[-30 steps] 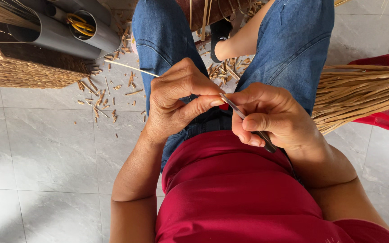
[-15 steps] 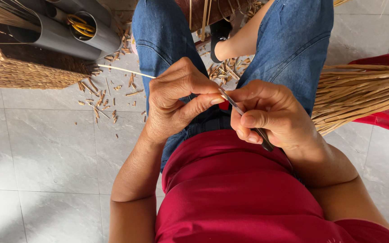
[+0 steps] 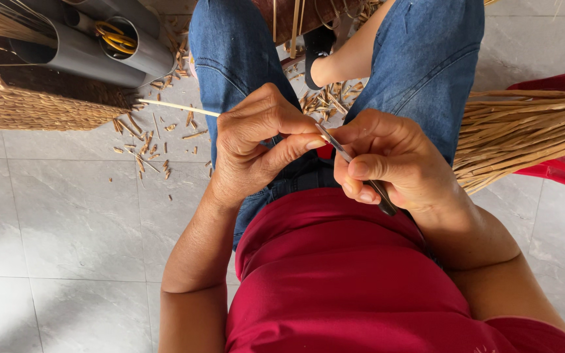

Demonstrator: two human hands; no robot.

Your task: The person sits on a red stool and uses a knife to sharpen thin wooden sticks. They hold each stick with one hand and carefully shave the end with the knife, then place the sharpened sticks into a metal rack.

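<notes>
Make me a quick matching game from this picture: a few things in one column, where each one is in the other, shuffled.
Things:
1. thin stick
2. knife
3. grey tubes
4. bundle of reeds

Places:
A. on the woven basket
B. in the right hand
C. beside the right knee
D. in the left hand

Pairs: 1-D, 2-B, 3-A, 4-C

The person wears a plain deep-red top (image 3: 354,274) with short sleeves, arms bare from above the elbow, and blue denim jeans (image 3: 230,59). A dark shoe (image 3: 318,42) shows at twelve o'clock.
</notes>
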